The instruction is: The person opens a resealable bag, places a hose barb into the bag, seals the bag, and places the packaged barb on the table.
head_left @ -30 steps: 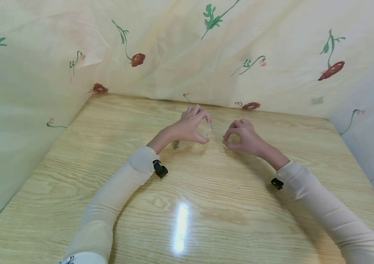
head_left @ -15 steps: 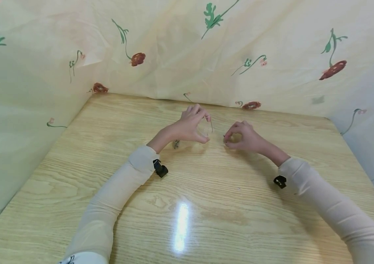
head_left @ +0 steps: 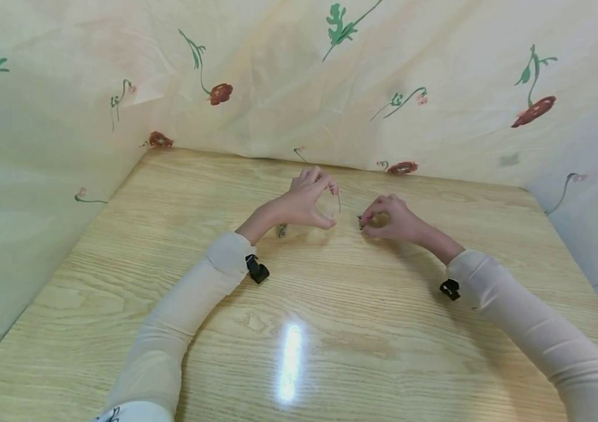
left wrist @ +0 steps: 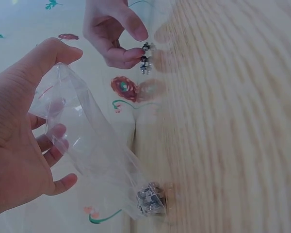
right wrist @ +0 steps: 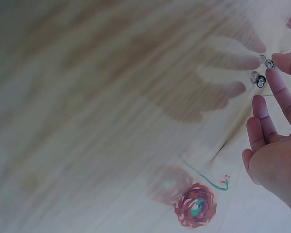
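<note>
My left hand (head_left: 303, 204) holds a clear plastic bag (left wrist: 99, 138), its mouth spread between thumb and fingers. The bag's bottom reaches down to the table, and a cluster of small shiny metal pieces (left wrist: 151, 198) shows there. To the right, my right hand (head_left: 396, 223) is low over the tabletop, thumb and index finger bent into a ring. In the right wrist view a small round metal piece (right wrist: 269, 63) sits between those two fingertips. A second piece (right wrist: 261, 81) is just beside it, outside the pinch. What exactly these pieces are is too small to tell.
The glossy wood-grain table (head_left: 330, 316) reflects the hands and a light. A flower-printed sheet (head_left: 278, 76) stands along its back and sides. Each sleeve cuff carries a black strap buckle (head_left: 257, 269).
My right hand's fingertips have shifted very slightly to the right, and more of the small dark metal pieces shows at them. The left hand and bag have hardly moved.
</note>
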Demonstrator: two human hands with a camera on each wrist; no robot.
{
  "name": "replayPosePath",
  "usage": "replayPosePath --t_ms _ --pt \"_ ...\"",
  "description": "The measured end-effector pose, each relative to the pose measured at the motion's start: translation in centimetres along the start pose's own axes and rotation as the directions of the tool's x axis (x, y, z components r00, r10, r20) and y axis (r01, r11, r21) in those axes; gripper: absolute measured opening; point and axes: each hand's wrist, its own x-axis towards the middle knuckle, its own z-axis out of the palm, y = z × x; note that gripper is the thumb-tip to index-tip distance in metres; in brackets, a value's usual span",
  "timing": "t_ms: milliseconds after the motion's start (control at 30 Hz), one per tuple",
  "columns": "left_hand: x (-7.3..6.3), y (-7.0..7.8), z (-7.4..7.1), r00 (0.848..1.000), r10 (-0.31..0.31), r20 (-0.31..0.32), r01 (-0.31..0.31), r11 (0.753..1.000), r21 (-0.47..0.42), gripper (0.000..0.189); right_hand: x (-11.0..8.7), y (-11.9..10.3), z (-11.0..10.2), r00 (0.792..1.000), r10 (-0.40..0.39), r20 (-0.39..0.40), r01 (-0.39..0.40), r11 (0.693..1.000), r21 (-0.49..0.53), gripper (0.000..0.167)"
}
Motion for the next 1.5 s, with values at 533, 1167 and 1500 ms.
replayPosePath --t_ms 533,1167,1500 --pt "0.0 0.0 0.0 1.000 -0.003 -0.003 0.003 1.000 -0.001 0.052 0.1 -0.3 0.3 1.000 -0.003 0.002 0.003 0.997 -0.080 0.010" --pt "0.1 0.3 0.1 1.000 -0.008 0.008 0.008 1.000 -0.029 0.050 -0.1 -0.8 -0.2 1.000 0.004 -0.008 -0.004 0.999 -0.052 0.009" --pt "0.0 0.1 0.2 1.000 -0.002 0.000 0.002 1.000 -0.011 0.050 0.0 -0.9 -0.7 0.996 -0.053 -0.078 0.052 0.998 -0.023 0.010"
